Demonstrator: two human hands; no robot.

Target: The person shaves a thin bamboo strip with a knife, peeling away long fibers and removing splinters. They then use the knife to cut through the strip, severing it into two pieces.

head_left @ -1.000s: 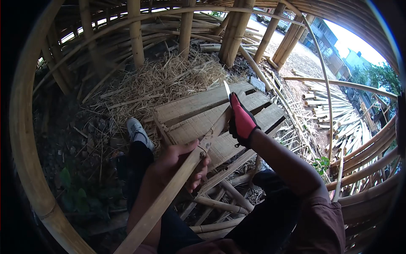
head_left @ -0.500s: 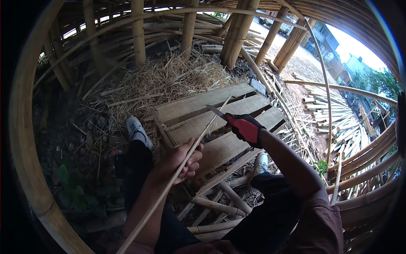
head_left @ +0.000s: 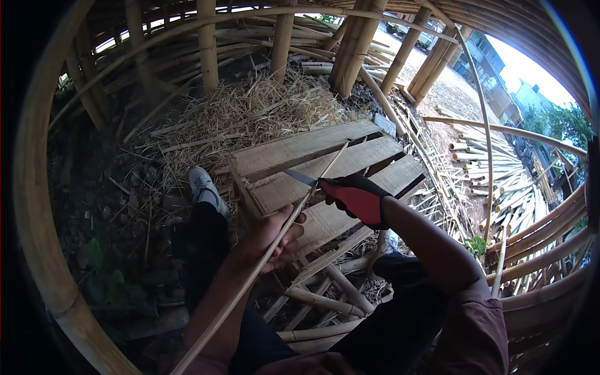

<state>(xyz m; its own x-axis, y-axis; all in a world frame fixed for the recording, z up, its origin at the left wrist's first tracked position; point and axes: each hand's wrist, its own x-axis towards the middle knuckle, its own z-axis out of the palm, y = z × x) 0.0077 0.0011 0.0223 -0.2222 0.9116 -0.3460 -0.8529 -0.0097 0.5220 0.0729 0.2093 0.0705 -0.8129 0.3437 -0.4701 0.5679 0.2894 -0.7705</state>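
A long, thin bamboo strip [head_left: 240, 289] runs from the bottom edge up over a wooden slatted crate [head_left: 300, 145]. Bare and closed, my left hand [head_left: 280, 239] grips the strip around its middle. My right hand [head_left: 356, 199], in a red and black glove, is closed on a knife whose blade [head_left: 300, 177] points to the left. The blade meets or nearly meets the strip above my left hand; exact contact is hard to tell. The knife's handle is hidden in the glove.
Pale shavings [head_left: 250, 115] lie heaped behind the crate. Upright bamboo poles [head_left: 357, 53] stand beyond, and cut bamboo lengths [head_left: 494, 169] are piled at right. My shoes [head_left: 206, 187] flank the crate. Curved bamboo rails [head_left: 47, 187] frame the left side.
My right hand has moved left and slightly down along the strip, bringing the knife nearer my left hand. My left hand keeps its grip almost in place.
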